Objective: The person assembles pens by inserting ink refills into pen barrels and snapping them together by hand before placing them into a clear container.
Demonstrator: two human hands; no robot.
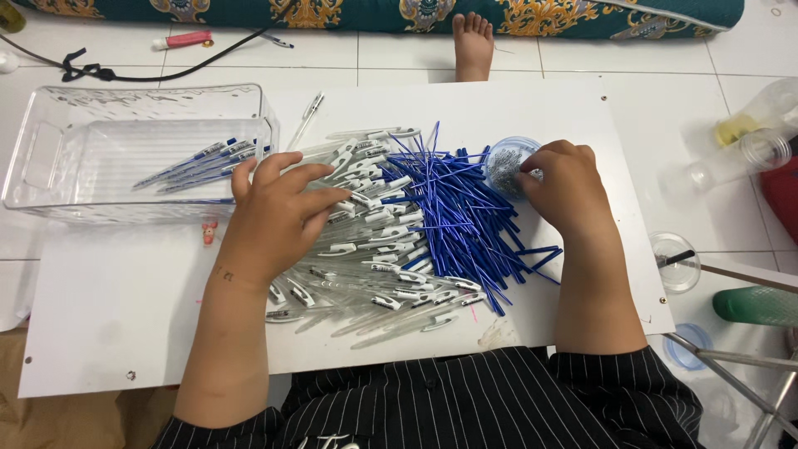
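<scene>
My left hand (278, 212) rests palm down on a heap of clear pen barrels (374, 249), fingers spread over them, and I cannot tell whether it grips one. A pile of thin blue ink refills (461, 220) lies just right of the barrels. My right hand (561, 187) reaches into a small round clear cup (503, 162) of tiny springs, fingertips pinched inside it. All of this lies on a white board (125, 308). A clear plastic bin (50, 158) at the left holds several assembled pens (204, 162).
One loose pen (306, 119) lies beside the bin. Clear cups and bottles (740, 158) stand on the tiled floor at the right, with a green bottle (756, 305) and metal legs (731, 366). A bare foot (473, 41), a cable (100, 71) and a patterned mattress (374, 12) lie beyond the board.
</scene>
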